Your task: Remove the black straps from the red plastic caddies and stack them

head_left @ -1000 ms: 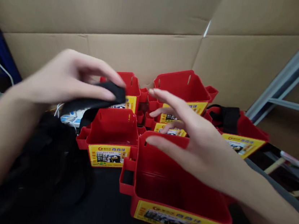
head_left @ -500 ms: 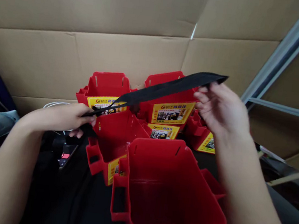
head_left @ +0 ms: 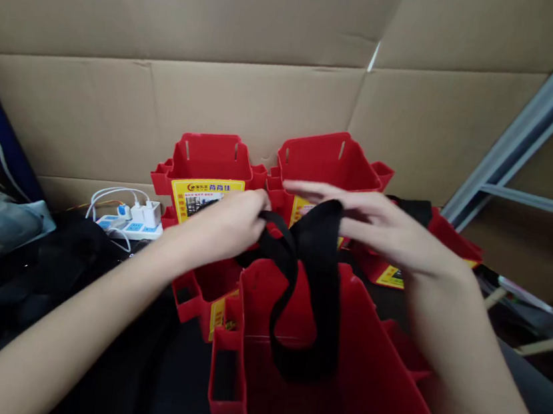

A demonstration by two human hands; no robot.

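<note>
My left hand point(head_left: 238, 226) is curled closed, with one part of a black strap point(head_left: 328, 314) held in its fingers. The strap hangs in a loop down into the front red bin point(head_left: 377, 374), its upper bend right at my right hand point(head_left: 384, 230). My right hand's fingers stretch out toward the left, partly open; the strap covers part of them, so I cannot tell whether they grip it. Both hands are above the back edge of the front bin.

Just behind it on the left, a second red bin point(head_left: 217, 280) is partly covered by my left arm. Two more, a back left bin point(head_left: 209, 155) and a back right bin point(head_left: 322, 162), stand before the cardboard point(head_left: 249, 103). Beyond my right wrist, the far right bin point(head_left: 449, 235) has black webbing point(head_left: 416, 211) in it. On the left, a power strip point(head_left: 133, 227) with white plugs point(head_left: 146, 214) sits near the cardboard. A metal frame point(head_left: 515, 132) slants up on the right.
</note>
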